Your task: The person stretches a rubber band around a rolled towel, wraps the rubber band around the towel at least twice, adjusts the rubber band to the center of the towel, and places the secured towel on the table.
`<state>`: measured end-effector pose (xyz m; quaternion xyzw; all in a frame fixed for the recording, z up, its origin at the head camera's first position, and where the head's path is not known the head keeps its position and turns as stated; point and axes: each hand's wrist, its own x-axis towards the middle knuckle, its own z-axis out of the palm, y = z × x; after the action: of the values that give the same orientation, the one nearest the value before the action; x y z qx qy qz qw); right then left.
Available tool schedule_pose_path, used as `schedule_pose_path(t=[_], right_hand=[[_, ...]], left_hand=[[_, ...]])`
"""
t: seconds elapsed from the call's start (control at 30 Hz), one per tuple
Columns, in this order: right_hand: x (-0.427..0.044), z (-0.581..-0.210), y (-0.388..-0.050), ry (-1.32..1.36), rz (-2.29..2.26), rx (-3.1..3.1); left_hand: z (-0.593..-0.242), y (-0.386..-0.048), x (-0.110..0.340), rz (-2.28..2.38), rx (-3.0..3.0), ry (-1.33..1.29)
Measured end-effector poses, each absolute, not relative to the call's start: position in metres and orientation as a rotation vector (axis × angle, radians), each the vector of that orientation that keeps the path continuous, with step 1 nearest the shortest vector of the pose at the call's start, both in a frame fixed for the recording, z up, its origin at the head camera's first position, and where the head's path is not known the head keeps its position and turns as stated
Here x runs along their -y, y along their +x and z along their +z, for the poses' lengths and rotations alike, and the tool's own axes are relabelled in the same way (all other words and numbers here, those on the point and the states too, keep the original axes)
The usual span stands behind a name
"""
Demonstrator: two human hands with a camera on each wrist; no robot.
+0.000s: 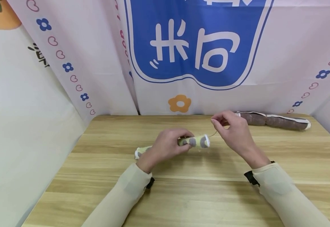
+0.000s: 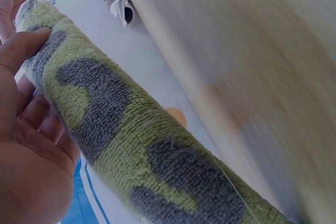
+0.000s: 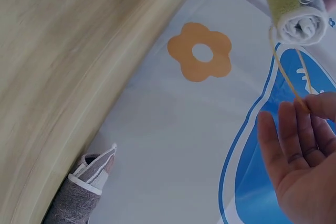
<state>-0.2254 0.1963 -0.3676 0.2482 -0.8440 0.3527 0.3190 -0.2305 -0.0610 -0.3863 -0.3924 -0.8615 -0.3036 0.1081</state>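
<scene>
Rolled green towel (image 1: 196, 142), towards the table's (image 1: 196, 198) far edge, is grasped by the left hand (image 1: 169, 142); the right hand (image 1: 235, 131) pinches a thin band (image 3: 285, 74) extending from one end. Even tension should keep the roll tight.

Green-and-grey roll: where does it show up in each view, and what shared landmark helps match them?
Head: the green-and-grey roll is just below centre, gripped by the left hand.
Left wrist: diagonal, upper left to bottom right.
Right wrist: near the top right corner.
Shared landmark: brown roll.
</scene>
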Motion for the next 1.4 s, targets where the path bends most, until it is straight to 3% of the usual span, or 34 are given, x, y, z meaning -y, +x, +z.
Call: schedule_pose_path(t=[0.6, 1.4], right_hand=[[-0.184, -0.37, -0.219, 0.905, 0.942, 2.175], [-0.178, -0.368, -0.215, 0.999, 0.953, 2.191]], left_hand=[[-0.389, -0.233, 0.063, -0.913, 2.419, -1.14], [-0.39, -0.234, 0.062, -0.888, 2.418, -1.131]])
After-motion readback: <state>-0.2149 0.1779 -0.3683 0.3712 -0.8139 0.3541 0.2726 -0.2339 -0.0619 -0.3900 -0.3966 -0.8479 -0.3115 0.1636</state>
